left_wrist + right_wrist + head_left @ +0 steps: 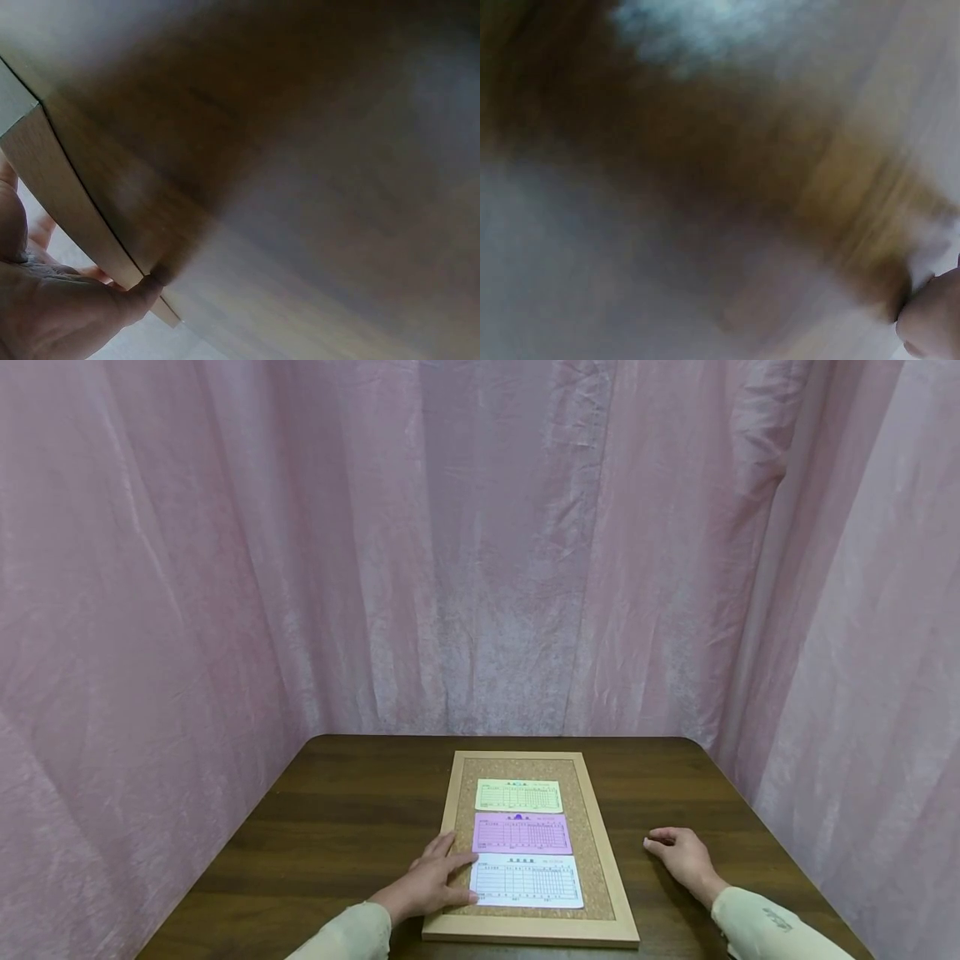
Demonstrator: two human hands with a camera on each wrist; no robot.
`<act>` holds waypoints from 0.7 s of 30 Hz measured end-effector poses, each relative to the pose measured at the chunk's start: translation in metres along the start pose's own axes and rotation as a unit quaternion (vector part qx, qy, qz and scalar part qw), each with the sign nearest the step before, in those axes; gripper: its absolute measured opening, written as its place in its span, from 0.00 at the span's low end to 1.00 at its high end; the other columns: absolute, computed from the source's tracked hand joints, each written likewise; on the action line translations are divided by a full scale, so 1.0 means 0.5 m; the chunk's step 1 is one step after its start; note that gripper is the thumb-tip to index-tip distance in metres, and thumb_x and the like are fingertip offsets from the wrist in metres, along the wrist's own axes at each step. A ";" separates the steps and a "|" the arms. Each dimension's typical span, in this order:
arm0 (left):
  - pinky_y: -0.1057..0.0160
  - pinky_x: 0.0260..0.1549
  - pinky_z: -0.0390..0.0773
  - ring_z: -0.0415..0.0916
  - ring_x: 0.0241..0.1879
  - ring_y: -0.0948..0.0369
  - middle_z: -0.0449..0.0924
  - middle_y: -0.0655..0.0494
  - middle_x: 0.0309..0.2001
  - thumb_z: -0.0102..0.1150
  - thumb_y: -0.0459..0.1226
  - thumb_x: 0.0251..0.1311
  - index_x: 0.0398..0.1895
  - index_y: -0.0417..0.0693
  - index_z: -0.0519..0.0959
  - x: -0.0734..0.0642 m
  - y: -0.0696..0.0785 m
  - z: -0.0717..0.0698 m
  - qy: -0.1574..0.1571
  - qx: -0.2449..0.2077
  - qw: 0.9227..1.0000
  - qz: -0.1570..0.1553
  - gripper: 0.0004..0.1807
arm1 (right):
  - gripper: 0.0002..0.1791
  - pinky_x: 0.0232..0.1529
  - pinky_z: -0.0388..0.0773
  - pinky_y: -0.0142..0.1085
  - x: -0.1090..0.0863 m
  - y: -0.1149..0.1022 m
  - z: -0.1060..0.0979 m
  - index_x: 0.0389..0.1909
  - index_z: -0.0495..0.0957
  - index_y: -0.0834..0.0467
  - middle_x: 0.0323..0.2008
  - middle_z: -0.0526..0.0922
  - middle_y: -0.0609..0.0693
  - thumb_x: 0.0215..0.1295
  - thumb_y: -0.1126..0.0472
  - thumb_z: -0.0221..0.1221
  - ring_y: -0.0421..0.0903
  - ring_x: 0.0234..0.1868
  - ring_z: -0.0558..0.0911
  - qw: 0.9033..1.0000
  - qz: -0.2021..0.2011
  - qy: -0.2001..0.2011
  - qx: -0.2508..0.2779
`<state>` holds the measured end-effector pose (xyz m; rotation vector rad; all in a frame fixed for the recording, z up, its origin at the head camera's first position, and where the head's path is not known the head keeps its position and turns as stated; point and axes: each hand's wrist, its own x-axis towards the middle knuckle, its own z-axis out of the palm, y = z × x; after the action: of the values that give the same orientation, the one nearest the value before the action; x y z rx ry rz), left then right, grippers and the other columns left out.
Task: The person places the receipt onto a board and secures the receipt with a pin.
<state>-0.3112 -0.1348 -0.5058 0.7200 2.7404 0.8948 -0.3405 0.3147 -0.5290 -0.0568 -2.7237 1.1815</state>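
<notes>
A wood-framed corkboard [600,893] lies flat on the table with three printed paper slips in a column. The green slip [517,797] is farthest, a small pale blue spot at its top edge. On the purple slip [521,837], a small purple pin-like piece sits at the top edge. The white slip [527,883] is nearest. My left hand [431,881] rests over the board's left frame, fingers spread, fingertips at the white slip's left edge. Right of the board, my right hand [682,856] is low over the table, thumb close to the bent fingers; I cannot tell whether they pinch something small.
The dark wooden table [337,802] extends on both sides of the board. Pink velvety curtains [510,552] hang behind the table and along both sides. Much of both wrist views is blurred tabletop.
</notes>
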 end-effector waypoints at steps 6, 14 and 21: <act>0.23 0.59 0.48 0.39 0.74 0.33 0.46 0.31 0.75 0.69 0.53 0.57 0.67 0.50 0.74 0.000 0.002 -0.001 -0.001 0.005 1.000 0.004 0.36 | 0.11 0.52 0.72 0.56 0.001 -0.001 0.008 0.41 0.85 0.68 0.41 0.87 0.60 0.64 0.63 0.65 0.62 0.50 0.81 1.000 -0.011 0.012 -0.018; 0.24 0.59 0.49 0.38 0.74 0.34 0.46 0.32 0.75 0.69 0.53 0.57 0.68 0.51 0.73 0.002 0.001 0.000 -0.005 0.007 1.000 0.000 0.36 | 0.07 0.47 0.75 0.52 0.003 0.002 0.016 0.34 0.86 0.65 0.36 0.87 0.57 0.60 0.64 0.66 0.58 0.44 0.83 0.998 -0.029 0.034 -0.033; 0.24 0.59 0.49 0.39 0.74 0.34 0.46 0.31 0.75 0.69 0.53 0.57 0.67 0.51 0.74 0.002 0.001 0.000 -0.002 0.009 1.000 0.000 0.36 | 0.06 0.49 0.74 0.54 0.003 -0.003 0.018 0.33 0.87 0.64 0.37 0.87 0.59 0.60 0.64 0.66 0.63 0.47 0.82 0.998 -0.034 0.046 -0.041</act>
<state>-0.3121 -0.1341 -0.5056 0.7252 2.7487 0.8684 -0.3437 0.3073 -0.5338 -0.0282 -2.6710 1.0241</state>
